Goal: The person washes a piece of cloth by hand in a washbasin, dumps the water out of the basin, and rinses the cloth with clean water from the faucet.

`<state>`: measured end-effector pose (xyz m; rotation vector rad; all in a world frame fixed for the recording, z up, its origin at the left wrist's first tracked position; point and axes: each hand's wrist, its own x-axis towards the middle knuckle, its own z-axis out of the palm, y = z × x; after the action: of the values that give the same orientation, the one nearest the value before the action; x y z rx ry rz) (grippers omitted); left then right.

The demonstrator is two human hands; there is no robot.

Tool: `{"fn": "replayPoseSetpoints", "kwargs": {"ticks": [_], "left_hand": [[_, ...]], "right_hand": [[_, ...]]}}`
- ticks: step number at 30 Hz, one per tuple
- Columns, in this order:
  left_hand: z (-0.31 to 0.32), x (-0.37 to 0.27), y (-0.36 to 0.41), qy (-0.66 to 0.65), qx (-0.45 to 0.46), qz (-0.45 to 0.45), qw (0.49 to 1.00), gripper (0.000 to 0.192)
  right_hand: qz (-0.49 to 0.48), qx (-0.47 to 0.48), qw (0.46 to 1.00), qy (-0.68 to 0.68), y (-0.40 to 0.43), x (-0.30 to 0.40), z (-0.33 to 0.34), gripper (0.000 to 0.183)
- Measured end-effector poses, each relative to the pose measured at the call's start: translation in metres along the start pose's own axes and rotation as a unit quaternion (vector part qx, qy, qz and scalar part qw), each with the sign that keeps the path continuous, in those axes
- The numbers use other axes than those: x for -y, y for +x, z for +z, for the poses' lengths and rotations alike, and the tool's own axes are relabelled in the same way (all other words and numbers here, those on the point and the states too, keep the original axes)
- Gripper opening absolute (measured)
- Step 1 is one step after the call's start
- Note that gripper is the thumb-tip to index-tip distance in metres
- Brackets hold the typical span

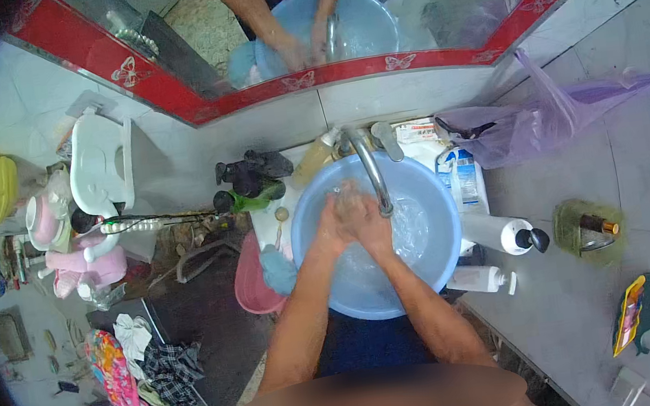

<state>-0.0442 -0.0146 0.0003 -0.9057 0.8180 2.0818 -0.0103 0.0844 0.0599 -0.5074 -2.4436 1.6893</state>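
A round light-blue plastic basin stands under a curved metal faucet, with rippling water inside. Over its left half, my left hand and my right hand are close together, touching around the fingers. The fingers are blurred and look wet, so how far each hand is closed, and whether anything lies between them, cannot be told. The faucet spout is just right of my right hand. A light-blue cloth and a pink basin are beside the blue basin's left rim.
White pump bottles and a blue-white packet flank the basin's right side. Behind it are an amber bottle and a red-framed mirror. Dark bottles stand left; a purple plastic bag hangs right.
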Motion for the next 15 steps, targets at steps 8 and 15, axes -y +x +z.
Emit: {"fn": "replayPoseSetpoints", "kwargs": {"ticks": [8, 15], "left_hand": [[-0.004, 0.032, 0.006, 0.095, 0.082, 0.069, 0.99, 0.032], [0.028, 0.022, -0.038, 0.246, -0.123, 0.148, 0.95, 0.041]], "right_hand": [[-0.181, -0.034, 0.971, -0.154, -0.039, 0.003, 0.005, 0.025], [0.02, 0.004, 0.949, -0.315, 0.014, -0.051, -0.031, 0.025]]}}
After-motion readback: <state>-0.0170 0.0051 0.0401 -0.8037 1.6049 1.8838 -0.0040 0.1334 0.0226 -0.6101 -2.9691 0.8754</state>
